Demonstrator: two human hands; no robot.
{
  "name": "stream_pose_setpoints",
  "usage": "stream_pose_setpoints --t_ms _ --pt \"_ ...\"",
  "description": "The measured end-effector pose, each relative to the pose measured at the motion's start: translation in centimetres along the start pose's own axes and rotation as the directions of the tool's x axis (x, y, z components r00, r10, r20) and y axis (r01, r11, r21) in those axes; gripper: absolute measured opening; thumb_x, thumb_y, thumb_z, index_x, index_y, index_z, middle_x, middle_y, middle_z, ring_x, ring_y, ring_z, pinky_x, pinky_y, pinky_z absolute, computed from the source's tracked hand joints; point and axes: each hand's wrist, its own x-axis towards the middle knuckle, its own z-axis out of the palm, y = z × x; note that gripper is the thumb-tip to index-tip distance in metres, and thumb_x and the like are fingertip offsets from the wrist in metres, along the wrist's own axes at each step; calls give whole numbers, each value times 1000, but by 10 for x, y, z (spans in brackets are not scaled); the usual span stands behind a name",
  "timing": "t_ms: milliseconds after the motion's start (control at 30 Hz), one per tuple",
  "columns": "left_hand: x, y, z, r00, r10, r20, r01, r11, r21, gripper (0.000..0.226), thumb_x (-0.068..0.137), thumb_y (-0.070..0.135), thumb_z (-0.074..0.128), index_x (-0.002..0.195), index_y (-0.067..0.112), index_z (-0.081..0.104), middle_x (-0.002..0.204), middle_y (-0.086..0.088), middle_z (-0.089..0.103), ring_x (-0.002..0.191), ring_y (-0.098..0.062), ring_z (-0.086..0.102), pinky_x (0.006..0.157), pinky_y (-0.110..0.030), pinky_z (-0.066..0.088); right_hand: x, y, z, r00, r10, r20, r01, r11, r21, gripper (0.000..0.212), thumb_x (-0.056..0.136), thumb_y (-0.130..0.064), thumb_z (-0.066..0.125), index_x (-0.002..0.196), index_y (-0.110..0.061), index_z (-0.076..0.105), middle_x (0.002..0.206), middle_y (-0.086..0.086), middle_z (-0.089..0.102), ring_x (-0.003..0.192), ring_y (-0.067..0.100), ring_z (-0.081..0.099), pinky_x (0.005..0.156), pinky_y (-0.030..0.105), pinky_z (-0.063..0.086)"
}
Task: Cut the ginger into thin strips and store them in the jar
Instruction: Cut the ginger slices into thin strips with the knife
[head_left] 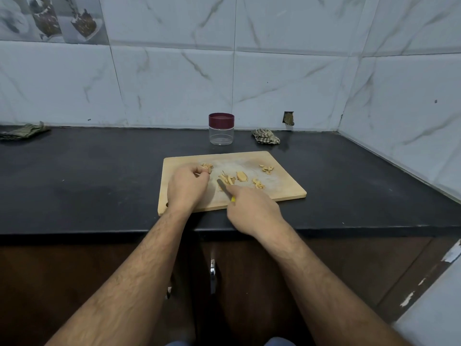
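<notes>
Your left hand [187, 186] pinches a knobbly tan ginger piece [207, 167]; your right hand [252, 208] grips the yellow-handled knife [223, 187] beside pale ginger strips [227, 179] on the wooden cutting board [287, 186].

walls: white marble tile [287, 78] | counter: black [74, 176] | cabinets: dark wood [74, 270]

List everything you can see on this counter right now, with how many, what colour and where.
Cutting board: one, light wood, middle of the counter.
Ginger pieces: several small heaps, tan, scattered on the board.
Knife: one, grey blade, yellow handle, on the board.
Jar: one, clear with maroon lid on, behind the board.
Cloths: two, a checked one right of the jar, a greenish one far left.
Counter: one, black.
Left hand: holds a ginger chunk.
Right hand: grips the knife.
</notes>
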Motion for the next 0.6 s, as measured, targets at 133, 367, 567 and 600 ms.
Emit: stream_pose_setpoints --t_ms 133,367,567,600 --pt "-2 0 1 1000 12 -27 -12 1000 16 19 88 24 54 78 23 71 79 10 69 81 -17 61 65 -26 37 3 -9 6 1000 -8 -17 8 999 -46 57 91 -14 45 144 -35 46 117 0 63 97 22 54 71 32 40" --pt "-5 0 3 996 51 -68 -48 997 53 20 88 25 55 74 20 68 73 8 67 71 -13 57 58 -27 36 -2 -3 0 996 82 -33 -83 996 -26 51 91 -13 45 139 -29 49 118 2 63 104 25 55 73 32 38" --pt "-6 1 1 995 47 -88 -46 999 9 32 89 26 52 60 13 54 62 2 60 60 -17 50 51 -30 33 14 -22 -3 996 87 10 -87 995 44 44 91 -11 41 134 -16 53 123 10 63 110 30 57 75 33 40" --pt "-6 1 0 995 42 -94 -43 999 -2 34 90 26 51 58 12 50 63 -1 61 60 -19 49 51 -31 33 18 -27 -2 996 88 8 -88 995 49 41 92 -12 41 130 -15 55 121 10 64 109 30 57 75 33 39"
